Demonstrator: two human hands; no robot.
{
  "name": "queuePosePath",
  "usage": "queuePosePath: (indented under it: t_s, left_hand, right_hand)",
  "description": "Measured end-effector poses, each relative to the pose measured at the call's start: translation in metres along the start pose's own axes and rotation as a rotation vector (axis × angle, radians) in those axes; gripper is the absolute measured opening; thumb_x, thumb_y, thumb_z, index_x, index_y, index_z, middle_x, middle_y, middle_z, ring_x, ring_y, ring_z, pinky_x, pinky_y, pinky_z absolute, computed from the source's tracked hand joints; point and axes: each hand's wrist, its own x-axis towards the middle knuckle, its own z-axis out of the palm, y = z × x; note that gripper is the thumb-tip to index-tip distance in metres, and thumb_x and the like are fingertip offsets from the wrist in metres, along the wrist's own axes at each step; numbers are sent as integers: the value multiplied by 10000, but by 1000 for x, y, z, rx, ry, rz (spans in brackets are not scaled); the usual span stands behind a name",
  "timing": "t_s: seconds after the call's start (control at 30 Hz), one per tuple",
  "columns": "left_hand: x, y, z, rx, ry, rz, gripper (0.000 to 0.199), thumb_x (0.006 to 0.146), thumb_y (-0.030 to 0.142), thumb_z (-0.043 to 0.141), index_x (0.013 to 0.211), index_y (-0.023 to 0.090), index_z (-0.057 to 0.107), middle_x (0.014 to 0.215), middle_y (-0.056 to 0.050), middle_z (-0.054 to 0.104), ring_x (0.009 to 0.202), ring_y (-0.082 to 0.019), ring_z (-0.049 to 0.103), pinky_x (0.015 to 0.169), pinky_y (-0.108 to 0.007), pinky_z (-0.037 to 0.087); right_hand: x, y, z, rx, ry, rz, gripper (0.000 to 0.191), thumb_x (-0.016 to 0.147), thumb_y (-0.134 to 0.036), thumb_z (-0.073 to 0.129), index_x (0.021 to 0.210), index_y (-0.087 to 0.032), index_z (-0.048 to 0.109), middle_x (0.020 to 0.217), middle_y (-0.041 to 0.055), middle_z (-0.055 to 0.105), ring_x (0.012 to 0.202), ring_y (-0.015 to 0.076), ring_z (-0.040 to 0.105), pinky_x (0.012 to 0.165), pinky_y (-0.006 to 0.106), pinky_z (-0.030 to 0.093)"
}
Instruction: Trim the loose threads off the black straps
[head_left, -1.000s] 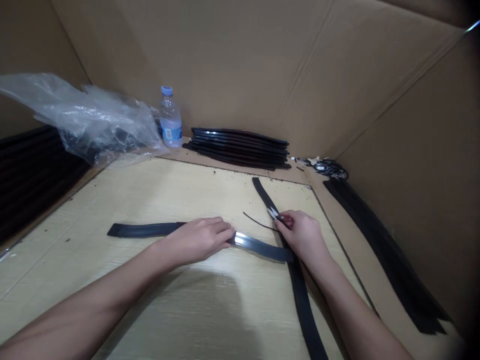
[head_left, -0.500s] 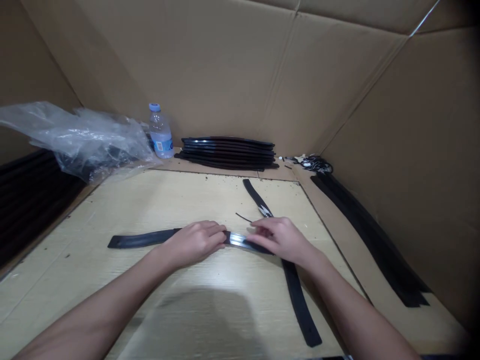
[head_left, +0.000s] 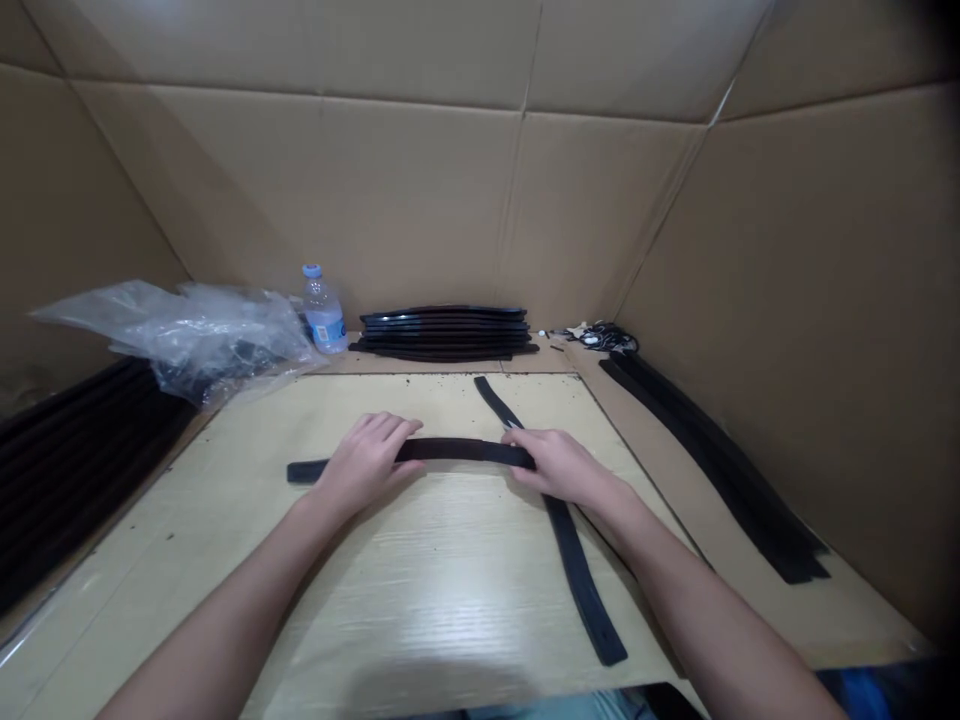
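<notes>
A curved black strip [head_left: 461, 450] lies crosswise over the pale board, its dark face showing between my hands. My left hand [head_left: 364, 462] grips it left of the middle, thumb on the near edge and fingers over the far one. At the strip's right end, my right hand [head_left: 564, 465] is closed around it between thumb and fingers. Beneath the right hand runs a second black strip [head_left: 581, 575], slanting from the back toward the near right. A small pale metal tip [head_left: 511, 426] shows beside the right fingers; the rest of that tool is hidden.
A stack of black strips [head_left: 446, 335] lies at the back, next to a water bottle [head_left: 324, 315]. Crumpled clear plastic [head_left: 217, 340] partly covers dark strips [head_left: 82, 450] on the left. More long strips [head_left: 712, 465] lie along the right cardboard wall [head_left: 840, 330], near a tangled heap [head_left: 600, 336].
The silvery section between my hands has given way to a black surface. My left hand has shifted left along the strip. A thin black sliver is no longer visible. The view has tilted upward.
</notes>
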Motion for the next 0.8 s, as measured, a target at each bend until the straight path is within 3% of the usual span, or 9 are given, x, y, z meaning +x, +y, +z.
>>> queuePosePath:
  t_s: [0.13,0.27,0.5,0.8]
  left_hand:
    - [-6,-23,-3,38,-32,-71,258,849,344,525,1038,169,529,968,-94,615,917,-247,555,811,-384,428]
    - [-13,-37,7,35,-41,-117,219,868,328,474,1018,190,552,952,-73,629,859,-217,587,731,-319,448]
    - [-16,-28,12,47,-29,-125,277,897,355,425,1108,211,534,954,-58,645,834,-203,612,693,-287,437]
    - [-17,-19,16,-23,-64,-207,291,874,377,463,1098,218,557,1019,-64,656,901,-224,614,736,-297,439]
  right_hand:
    - [-5,15,-3,77,49,17,317,752,-166,554,1068,-182,568,930,49,667,795,176,618,692,256,440]
    - [-6,23,-2,100,50,-1,274,732,-152,549,1001,-194,580,827,11,663,689,151,596,628,236,427]
    - [-4,22,6,-14,164,-43,370,771,-199,571,1138,-227,539,1078,54,641,944,211,604,819,309,448]
    - [4,13,22,-113,283,-98,312,860,-196,482,1170,-205,515,1034,85,613,963,215,580,833,350,477]
